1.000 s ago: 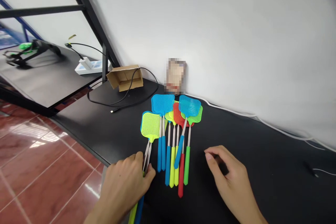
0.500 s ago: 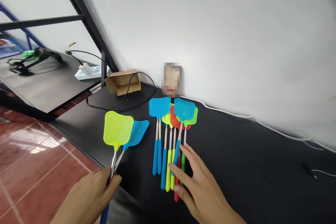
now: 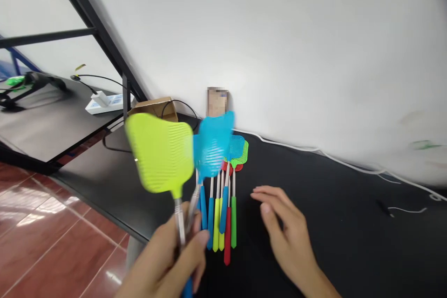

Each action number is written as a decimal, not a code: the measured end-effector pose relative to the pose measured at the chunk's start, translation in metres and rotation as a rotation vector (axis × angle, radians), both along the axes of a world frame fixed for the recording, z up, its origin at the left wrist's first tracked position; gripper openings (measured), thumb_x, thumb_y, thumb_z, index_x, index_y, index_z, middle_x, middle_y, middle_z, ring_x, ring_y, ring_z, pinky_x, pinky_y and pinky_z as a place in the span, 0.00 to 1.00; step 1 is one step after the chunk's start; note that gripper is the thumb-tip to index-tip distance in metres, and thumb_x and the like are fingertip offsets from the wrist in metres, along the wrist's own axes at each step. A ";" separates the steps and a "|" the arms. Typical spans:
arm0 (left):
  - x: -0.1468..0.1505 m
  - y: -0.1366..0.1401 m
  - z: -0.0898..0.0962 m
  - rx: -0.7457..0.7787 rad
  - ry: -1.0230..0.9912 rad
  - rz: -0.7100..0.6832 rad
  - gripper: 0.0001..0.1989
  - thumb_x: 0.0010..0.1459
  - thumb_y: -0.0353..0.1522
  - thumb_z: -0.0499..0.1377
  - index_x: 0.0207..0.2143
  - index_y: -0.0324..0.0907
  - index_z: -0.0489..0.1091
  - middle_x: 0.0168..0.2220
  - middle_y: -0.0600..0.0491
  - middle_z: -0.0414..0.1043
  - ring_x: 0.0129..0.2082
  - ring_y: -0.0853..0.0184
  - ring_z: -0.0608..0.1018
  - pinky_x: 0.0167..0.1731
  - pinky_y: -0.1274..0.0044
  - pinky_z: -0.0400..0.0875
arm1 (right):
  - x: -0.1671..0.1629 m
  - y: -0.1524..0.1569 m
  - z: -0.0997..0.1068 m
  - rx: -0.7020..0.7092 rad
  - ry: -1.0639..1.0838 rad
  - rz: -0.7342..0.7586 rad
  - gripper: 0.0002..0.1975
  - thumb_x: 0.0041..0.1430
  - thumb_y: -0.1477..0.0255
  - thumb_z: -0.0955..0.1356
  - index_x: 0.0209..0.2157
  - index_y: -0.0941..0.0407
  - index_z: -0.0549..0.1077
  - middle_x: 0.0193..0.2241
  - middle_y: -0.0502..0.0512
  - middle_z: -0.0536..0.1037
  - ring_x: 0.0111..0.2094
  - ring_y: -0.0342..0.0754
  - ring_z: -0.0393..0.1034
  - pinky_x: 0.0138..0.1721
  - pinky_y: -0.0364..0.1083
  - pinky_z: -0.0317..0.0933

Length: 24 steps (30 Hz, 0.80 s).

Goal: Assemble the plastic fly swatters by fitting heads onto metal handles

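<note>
My left hand [image 3: 174, 251] is closed round the metal shafts of two fly swatters, raised toward me. One has a yellow-green head [image 3: 160, 156]; the other has a blue head [image 3: 213, 146], blurred by motion. Behind them several more fly swatters lie side by side on the black table, with blue, yellow, red [image 3: 227, 237] and green [image 3: 233, 223] handles pointing at me. The raised blue head hides part of their heads. To the right of the row, my right hand [image 3: 288, 237] hovers over the table with its fingers apart, holding nothing.
An open cardboard box [image 3: 171, 109] and a black cable stand at the back left. A blurred-out small item [image 3: 217, 101] leans on the wall. A white cable [image 3: 289, 147] runs along the table's back edge. Beyond the black metal frame [image 3: 111, 63] lies a power strip [image 3: 113, 103].
My left hand has lifted its two swatters up and to the right, in front of the row. My right hand has pulled away from the row to the right.
</note>
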<state>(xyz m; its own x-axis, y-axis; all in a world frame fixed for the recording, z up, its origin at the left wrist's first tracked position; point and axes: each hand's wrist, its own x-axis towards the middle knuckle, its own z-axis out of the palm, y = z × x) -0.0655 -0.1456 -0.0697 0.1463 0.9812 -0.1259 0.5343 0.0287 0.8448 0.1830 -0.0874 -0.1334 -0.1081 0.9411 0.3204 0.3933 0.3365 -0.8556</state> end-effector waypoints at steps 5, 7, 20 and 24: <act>0.082 0.070 -0.004 -0.077 -0.168 -0.152 0.12 0.68 0.43 0.53 0.38 0.45 0.60 0.23 0.60 0.66 0.21 0.70 0.71 0.24 0.79 0.67 | 0.036 0.025 0.001 -0.281 0.380 -0.234 0.22 0.70 0.55 0.63 0.38 0.57 0.79 0.33 0.58 0.80 0.33 0.51 0.75 0.35 0.49 0.70; 0.107 0.098 -0.016 -0.066 -0.164 -0.189 0.13 0.66 0.44 0.55 0.38 0.45 0.59 0.24 0.59 0.67 0.22 0.69 0.73 0.24 0.78 0.67 | 0.044 0.031 0.001 -0.346 0.438 -0.244 0.25 0.69 0.51 0.62 0.38 0.58 0.79 0.33 0.59 0.80 0.34 0.52 0.75 0.32 0.47 0.70; 0.127 0.112 -0.029 0.163 0.385 -0.517 0.11 0.64 0.36 0.54 0.29 0.42 0.66 0.25 0.52 0.71 0.26 0.62 0.76 0.27 0.74 0.64 | 0.045 0.033 0.010 -0.393 -0.592 -0.283 0.15 0.66 0.63 0.65 0.26 0.53 0.70 0.25 0.49 0.77 0.26 0.49 0.70 0.27 0.45 0.48; 0.107 0.121 -0.032 0.470 0.577 -0.559 0.10 0.68 0.34 0.51 0.40 0.41 0.71 0.35 0.48 0.74 0.38 0.57 0.77 0.40 0.66 0.70 | 0.040 0.031 0.009 -0.351 -0.739 -0.300 0.14 0.66 0.65 0.65 0.26 0.53 0.67 0.26 0.50 0.77 0.25 0.49 0.69 0.25 0.45 0.42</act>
<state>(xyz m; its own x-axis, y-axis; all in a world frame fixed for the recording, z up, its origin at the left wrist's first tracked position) 0.0418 -0.0242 -0.1019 0.6516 0.7556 0.0665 0.7083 -0.6374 0.3033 0.2226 -0.0567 -0.1248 0.0946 0.9944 -0.0473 0.9186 -0.1055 -0.3809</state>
